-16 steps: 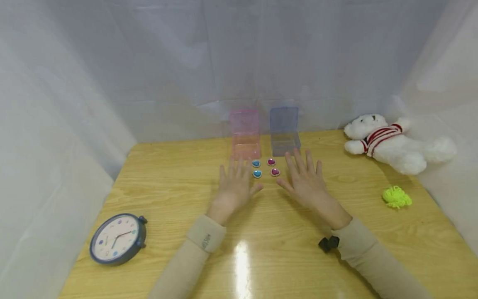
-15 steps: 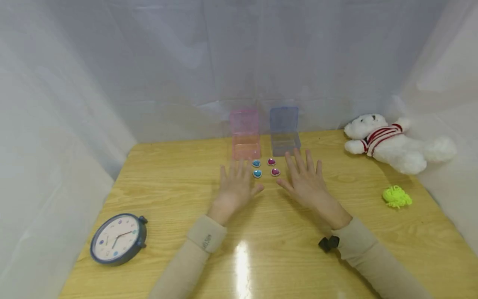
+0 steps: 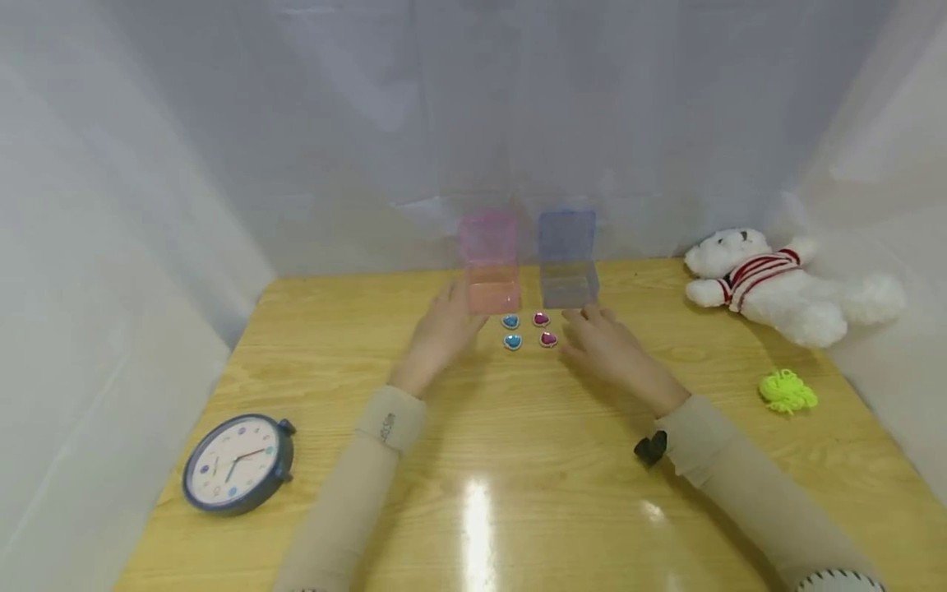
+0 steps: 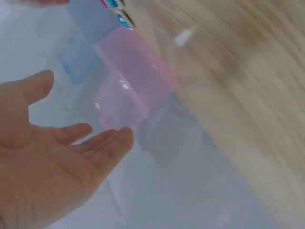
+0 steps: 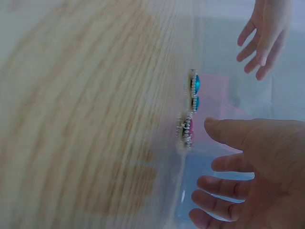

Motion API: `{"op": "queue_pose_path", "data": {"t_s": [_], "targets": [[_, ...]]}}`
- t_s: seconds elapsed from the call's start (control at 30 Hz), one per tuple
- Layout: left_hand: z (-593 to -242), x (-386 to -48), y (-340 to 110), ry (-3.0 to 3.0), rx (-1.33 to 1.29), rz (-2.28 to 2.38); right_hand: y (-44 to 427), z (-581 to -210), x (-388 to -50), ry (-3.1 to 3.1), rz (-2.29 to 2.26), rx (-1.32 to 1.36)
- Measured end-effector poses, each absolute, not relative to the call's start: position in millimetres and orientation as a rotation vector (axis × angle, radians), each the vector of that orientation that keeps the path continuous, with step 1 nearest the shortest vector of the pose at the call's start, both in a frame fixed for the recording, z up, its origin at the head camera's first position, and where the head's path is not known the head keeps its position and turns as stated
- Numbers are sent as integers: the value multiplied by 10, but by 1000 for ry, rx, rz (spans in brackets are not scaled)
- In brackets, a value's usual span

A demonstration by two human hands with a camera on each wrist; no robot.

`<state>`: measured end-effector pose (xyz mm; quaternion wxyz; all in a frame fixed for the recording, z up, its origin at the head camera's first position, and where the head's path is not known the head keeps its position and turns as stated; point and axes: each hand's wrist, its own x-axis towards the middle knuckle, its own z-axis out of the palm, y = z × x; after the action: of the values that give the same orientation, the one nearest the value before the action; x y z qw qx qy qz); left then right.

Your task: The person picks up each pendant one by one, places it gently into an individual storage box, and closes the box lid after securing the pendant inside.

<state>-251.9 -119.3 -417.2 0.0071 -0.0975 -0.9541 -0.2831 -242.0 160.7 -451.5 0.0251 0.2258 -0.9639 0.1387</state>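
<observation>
A clear pink box and a clear blue box stand side by side at the table's back, lids raised. In front of them lie two blue heart gems and two magenta heart gems with silvery edges. My left hand is at the pink box's left side; the left wrist view shows its fingers extended, holding nothing. Just right of the magenta gems is my right hand, below the blue box's front. Its fingers are slightly bent and hold nothing in the right wrist view.
A round blue-rimmed clock lies at the table's left. On the right are a white plush bear in a striped sweater and a bundle of neon yellow yarn. A pale curtain hangs behind the table.
My left hand has moved forward and a little left, towards the pink box. The spread fingers of my right hand have drawn in and bent. Gems and boxes stay in place.
</observation>
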Motion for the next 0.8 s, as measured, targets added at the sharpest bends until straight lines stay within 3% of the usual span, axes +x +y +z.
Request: {"op": "queue_pose_path", "data": {"t_s": [0.5, 0.8], "targets": [[-4435, -3119, -1331, -2843, 37, -1456, 1372, -4635, -2623, -3070, 372, 737], [-4451, -3242, -1222, -2742, 141, -1611, 1304, -4635, -2650, -3056, 306, 721]]}}
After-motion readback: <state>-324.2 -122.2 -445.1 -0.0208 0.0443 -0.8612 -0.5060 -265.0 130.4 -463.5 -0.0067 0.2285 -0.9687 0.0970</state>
